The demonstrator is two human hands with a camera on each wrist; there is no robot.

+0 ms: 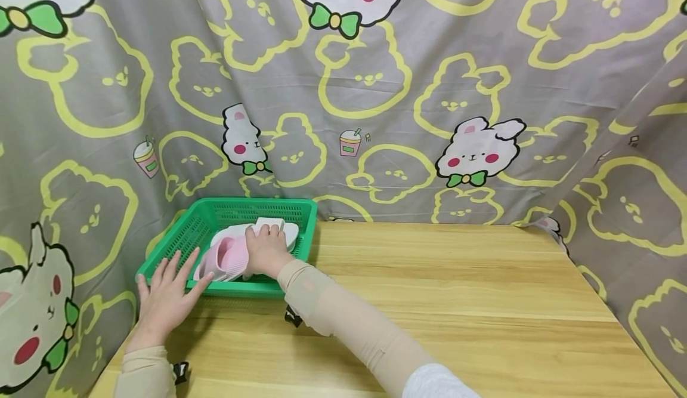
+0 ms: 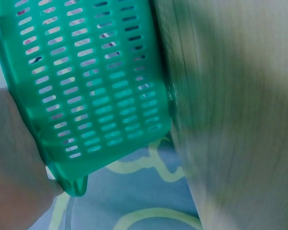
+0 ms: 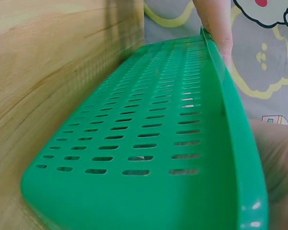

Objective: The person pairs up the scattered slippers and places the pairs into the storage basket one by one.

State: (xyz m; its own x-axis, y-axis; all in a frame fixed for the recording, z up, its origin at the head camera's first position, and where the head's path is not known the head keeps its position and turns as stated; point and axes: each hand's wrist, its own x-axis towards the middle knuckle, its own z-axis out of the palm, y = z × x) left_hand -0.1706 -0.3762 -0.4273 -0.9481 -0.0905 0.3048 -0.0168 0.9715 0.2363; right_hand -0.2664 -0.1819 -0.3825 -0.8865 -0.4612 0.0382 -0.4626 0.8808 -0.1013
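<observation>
In the head view, my right hand [image 1: 268, 252] reaches over the front rim of a green plastic basket [image 1: 241, 289]. Its fingers curl down at the heel end of a pink slipper [image 1: 233, 259], holding it; the palm hides part of the grip. Behind and beneath lies white footwear [image 1: 291, 235], with a pale block-like piece near my fingertips. My left hand [image 1: 167, 299] rests on the basket's front left corner, fingers spread over the rim. Up close, the left wrist view has the slotted basket side [image 2: 86, 86] beside that hand.
A wood-grain table [image 1: 456, 302] carries the basket at its back left and stretches to the right. Grey curtain [image 1: 376, 99] with yellow outlines and cartoon rabbits hangs behind and on both sides. Dark clips [image 1: 292, 315] show by the wrists.
</observation>
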